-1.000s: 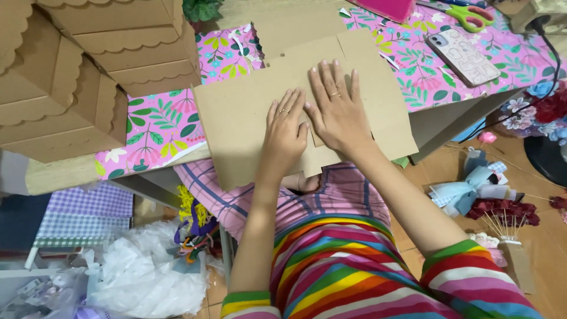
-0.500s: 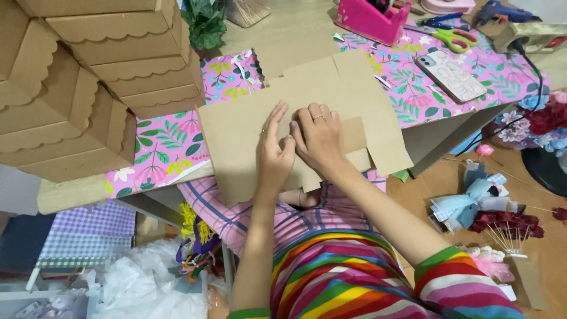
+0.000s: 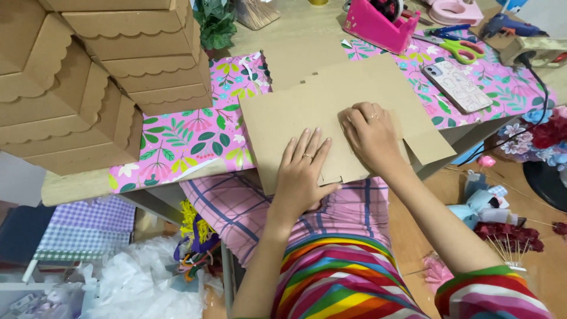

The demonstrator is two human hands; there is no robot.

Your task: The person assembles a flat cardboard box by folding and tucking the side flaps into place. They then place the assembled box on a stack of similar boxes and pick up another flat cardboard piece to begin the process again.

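From the head view, a flat card blank (image 3: 331,112) lies on the flowered mat (image 3: 189,136), its near edge hanging over the table edge toward the lap. The left hand (image 3: 302,171) lies flat on the near part, fingers straight and slightly spread, gripping nothing, seemingly to pin the sheet down. The right hand (image 3: 369,136) rests just beside it with fingers curled, knuckles and tips pressing the card, apparently along a fold line. Finished boxes (image 3: 88,77) are stacked at the left, clear of the work; phone (image 3: 456,85), scissors (image 3: 458,47) and tape dispenser (image 3: 378,23) sit beyond.
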